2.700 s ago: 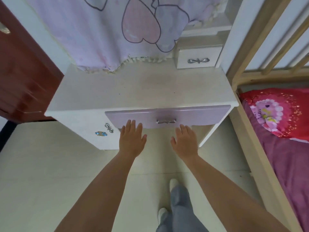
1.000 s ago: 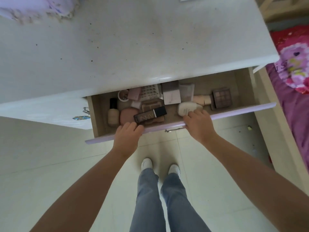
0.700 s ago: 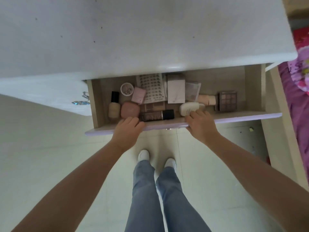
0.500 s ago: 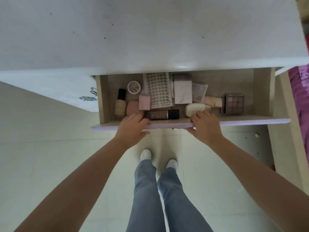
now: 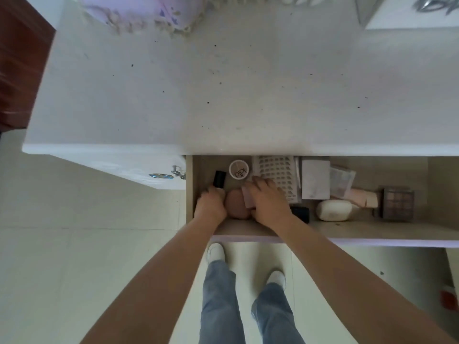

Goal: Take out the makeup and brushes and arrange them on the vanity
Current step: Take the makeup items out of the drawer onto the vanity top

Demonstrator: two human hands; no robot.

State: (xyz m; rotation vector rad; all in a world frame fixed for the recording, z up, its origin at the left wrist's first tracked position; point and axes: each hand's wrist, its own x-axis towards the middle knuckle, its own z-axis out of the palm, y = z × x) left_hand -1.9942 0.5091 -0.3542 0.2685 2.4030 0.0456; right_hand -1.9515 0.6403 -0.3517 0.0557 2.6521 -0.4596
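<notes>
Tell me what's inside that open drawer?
The drawer holds makeup: a black-capped bottle gripped by the left hand, a round compact, lash card, white tube, eyeshadow palette. The right hand covers more.

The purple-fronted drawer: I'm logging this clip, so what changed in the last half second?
Both hands left the drawer's front edge and reached inside: the left hand now grips the beige black-capped foundation bottle, and the right hand holds the small pink square compact. The purple-fronted drawer stays open, and the eyeshadow palette and white oval bottle lie unmoved.
</notes>
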